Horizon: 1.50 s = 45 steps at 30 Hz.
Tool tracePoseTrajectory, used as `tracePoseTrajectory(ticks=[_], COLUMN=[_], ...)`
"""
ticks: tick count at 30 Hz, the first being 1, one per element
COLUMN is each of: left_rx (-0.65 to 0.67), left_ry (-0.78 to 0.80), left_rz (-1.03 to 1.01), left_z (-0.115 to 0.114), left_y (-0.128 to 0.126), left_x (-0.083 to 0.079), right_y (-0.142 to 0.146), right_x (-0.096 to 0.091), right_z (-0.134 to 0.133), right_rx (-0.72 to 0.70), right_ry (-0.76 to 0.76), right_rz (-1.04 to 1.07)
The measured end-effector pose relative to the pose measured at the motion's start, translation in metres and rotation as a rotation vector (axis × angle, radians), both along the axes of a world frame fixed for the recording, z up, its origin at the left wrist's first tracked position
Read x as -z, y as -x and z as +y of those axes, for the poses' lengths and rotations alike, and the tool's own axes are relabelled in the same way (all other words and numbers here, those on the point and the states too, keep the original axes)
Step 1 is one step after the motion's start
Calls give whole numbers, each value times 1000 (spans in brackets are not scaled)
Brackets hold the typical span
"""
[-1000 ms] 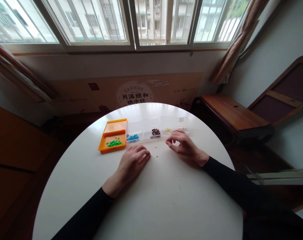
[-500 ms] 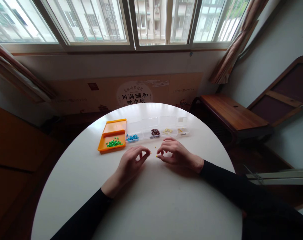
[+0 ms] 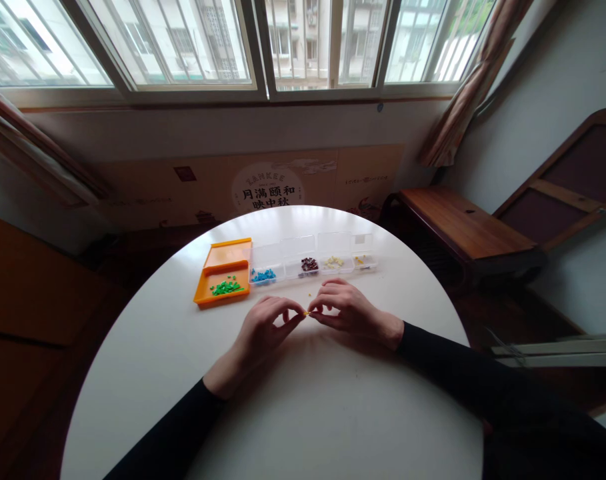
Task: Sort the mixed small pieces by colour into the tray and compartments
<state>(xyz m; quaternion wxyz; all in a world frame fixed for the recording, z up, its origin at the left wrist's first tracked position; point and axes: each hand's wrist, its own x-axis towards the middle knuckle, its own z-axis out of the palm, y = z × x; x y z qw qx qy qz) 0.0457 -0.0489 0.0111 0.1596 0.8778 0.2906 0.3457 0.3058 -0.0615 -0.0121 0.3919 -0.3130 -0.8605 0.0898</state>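
Observation:
My left hand [image 3: 266, 327] and my right hand [image 3: 350, 311] meet at the fingertips above the white table [image 3: 303, 400]. Each is closed in a pinch of thumb and forefinger. Between the touching tips shows a tiny yellow piece [image 3: 307, 313]; whether it is one piece or two pressed together is too small to tell. Another small yellow piece [image 3: 309, 295] lies on the table just beyond the fingers. Behind the hands, a row of clear lidded boxes holds blue pieces [image 3: 263, 276], dark brown pieces [image 3: 309, 265], pale yellow pieces [image 3: 333, 263] and a few yellow pieces [image 3: 359, 260].
An orange box [image 3: 199, 295] with its lid open stands left of the clear boxes, with green pieces [image 3: 227, 287] inside. The round table's far edge faces a printed cardboard panel [image 3: 207, 175] under the window. A wooden bench [image 3: 467, 223] is at the right.
My hands have come together. Half a second ago a gap parted them, each pinching a small yellow piece; now their fingertips touch. The boxes have stayed in place.

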Motion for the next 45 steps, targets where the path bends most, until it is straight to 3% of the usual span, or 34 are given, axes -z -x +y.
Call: tracePoseTrajectory(ticks=[10, 16, 33, 40, 45], left_rx=[-43, 34, 128, 146, 157], left_ry=[-108, -117, -120, -78, -51], left_rz=[49, 202, 273, 236, 224], left_z=[4, 4, 2, 5, 6], left_y=[3, 4, 0, 3, 3], left_x=[3, 3, 1, 6, 8], right_y=[-8, -17, -22, -58, -94], right_x=[-12, -24, -22, -29, -21], right_z=[0, -1, 3, 15, 27], right_rx=[63, 140, 148, 470, 725], right_ry=[15, -16, -57, -49, 65], right_rz=[112, 190, 172, 214, 164])
